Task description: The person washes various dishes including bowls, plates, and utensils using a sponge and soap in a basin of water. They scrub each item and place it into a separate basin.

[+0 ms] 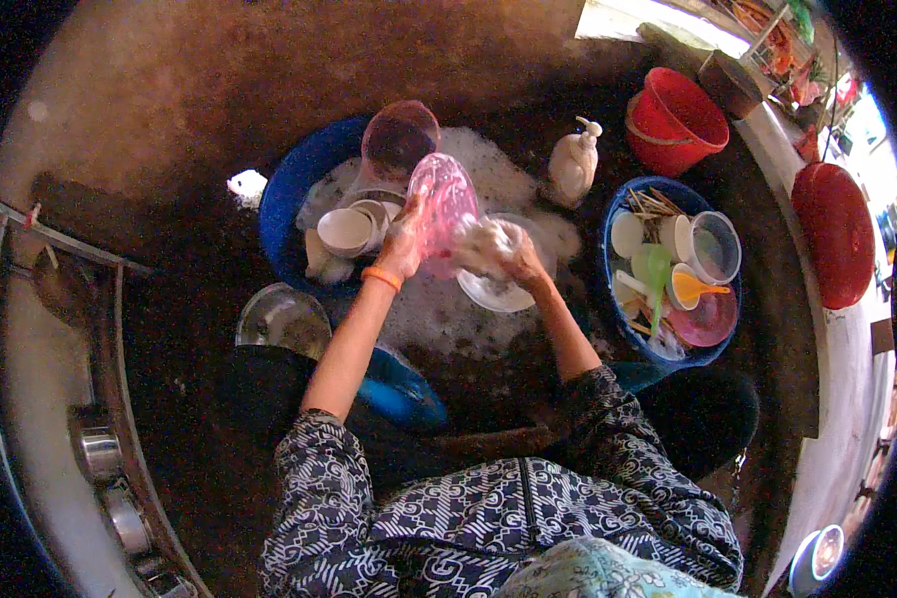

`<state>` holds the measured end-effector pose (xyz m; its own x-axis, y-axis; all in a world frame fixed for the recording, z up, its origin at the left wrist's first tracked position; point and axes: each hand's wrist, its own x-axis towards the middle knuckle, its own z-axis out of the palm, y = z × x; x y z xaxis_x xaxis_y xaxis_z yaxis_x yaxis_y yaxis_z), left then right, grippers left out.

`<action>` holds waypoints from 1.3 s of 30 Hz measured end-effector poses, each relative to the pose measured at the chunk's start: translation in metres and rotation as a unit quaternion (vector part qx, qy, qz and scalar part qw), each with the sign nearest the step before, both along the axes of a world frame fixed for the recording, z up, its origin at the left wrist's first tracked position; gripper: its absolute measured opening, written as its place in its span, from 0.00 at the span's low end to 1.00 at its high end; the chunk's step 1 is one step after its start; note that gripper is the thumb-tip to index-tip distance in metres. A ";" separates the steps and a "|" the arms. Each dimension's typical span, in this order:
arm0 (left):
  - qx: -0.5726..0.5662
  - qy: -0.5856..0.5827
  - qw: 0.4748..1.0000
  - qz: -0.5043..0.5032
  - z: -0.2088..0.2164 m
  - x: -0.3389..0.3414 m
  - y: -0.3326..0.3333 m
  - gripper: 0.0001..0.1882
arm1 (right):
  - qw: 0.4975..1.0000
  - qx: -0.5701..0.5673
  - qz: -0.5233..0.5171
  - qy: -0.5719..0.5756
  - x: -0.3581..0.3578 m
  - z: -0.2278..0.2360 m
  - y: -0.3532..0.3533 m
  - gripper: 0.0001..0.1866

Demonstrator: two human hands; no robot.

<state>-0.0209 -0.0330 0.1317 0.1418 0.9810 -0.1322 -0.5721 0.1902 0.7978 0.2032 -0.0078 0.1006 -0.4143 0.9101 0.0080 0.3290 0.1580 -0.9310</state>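
Observation:
My left hand (401, 249), with an orange band at the wrist, grips a pink see-through plastic bowl (447, 195) tilted on its side above the suds. In my right hand (526, 263) is a pale, foamy scrubber (486, 247), close against the bowl; motion blurs its outline. Below it a white dish (496, 293) lies among the foam (488, 154). Left of my left hand, white bowls (345, 231) sit in a blue tub (287, 209), and another pinkish clear bowl (401, 140) leans at the far side.
To the right stands a blue basin (611, 249) holding chopsticks, cups, bowls and ladles. Beyond are a white pump bottle (573, 165) and a red bucket (673, 125). A red basin (833, 235) leans at the right wall. A metal bowl (284, 317) sits near my left forearm.

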 end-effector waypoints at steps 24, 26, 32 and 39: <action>0.061 -0.064 0.996 0.001 0.044 0.022 -0.010 0.30 | 0.923 0.347 -0.119 -0.119 -0.061 0.053 -0.046 0.24; 0.115 0.025 0.993 -0.019 0.043 0.022 -0.017 0.28 | 0.917 0.376 -0.090 -0.102 -0.060 0.077 -0.041 0.25; 0.039 -0.077 0.990 -0.112 0.045 0.033 -0.035 0.27 | 0.902 0.374 -0.205 -0.063 -0.012 0.085 0.046 0.18; 0.117 -0.052 0.992 -0.022 0.058 0.025 -0.020 0.29 | 0.996 0.012 -0.067 0.057 0.059 -0.009 0.073 0.20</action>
